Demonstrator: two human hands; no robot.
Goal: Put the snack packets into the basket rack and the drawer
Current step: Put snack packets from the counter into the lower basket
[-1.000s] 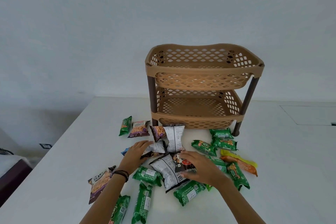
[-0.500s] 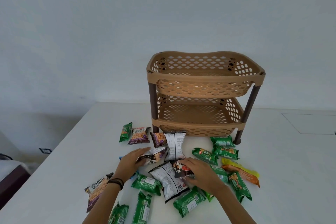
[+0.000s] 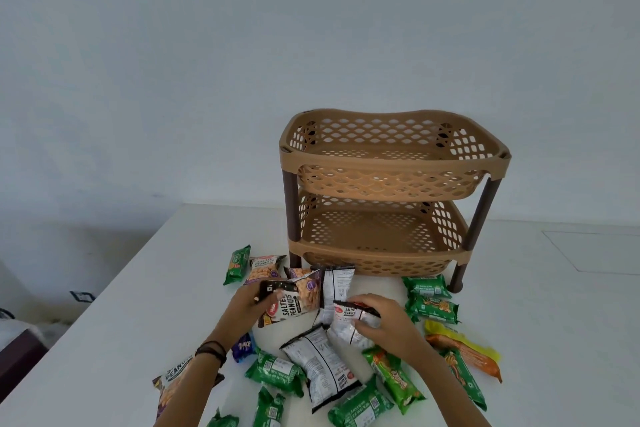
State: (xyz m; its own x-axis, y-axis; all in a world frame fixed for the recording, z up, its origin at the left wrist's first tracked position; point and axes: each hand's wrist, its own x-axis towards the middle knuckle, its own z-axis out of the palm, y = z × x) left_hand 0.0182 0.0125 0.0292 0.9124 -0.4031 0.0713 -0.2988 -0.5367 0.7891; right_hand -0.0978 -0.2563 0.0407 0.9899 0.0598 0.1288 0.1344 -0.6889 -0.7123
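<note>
A tan two-tier basket rack (image 3: 393,161) on dark legs stands at the back of the white table; both tiers hold nothing. Snack packets lie scattered in front of it. My left hand (image 3: 247,302) grips a black salted-peanuts packet (image 3: 291,302), lifted and tilted. My right hand (image 3: 389,321) grips a second salted-peanuts packet (image 3: 349,322), its back side partly showing. A white-backed packet (image 3: 320,362) lies flat between my forearms. Several green packets (image 3: 431,307) rest right of my right hand. No drawer is in view.
The white table (image 3: 554,340) reaches far right, with a flush panel outline (image 3: 595,253) in its surface. More green packets (image 3: 277,373) and an orange-yellow packet (image 3: 464,354) lie near the front. The table's left edge drops to the floor, where a dark piece of furniture (image 3: 17,357) stands.
Both hands have closed on peanut packets and raised them off the table. The view has tilted so the rack sits lower in the frame.
</note>
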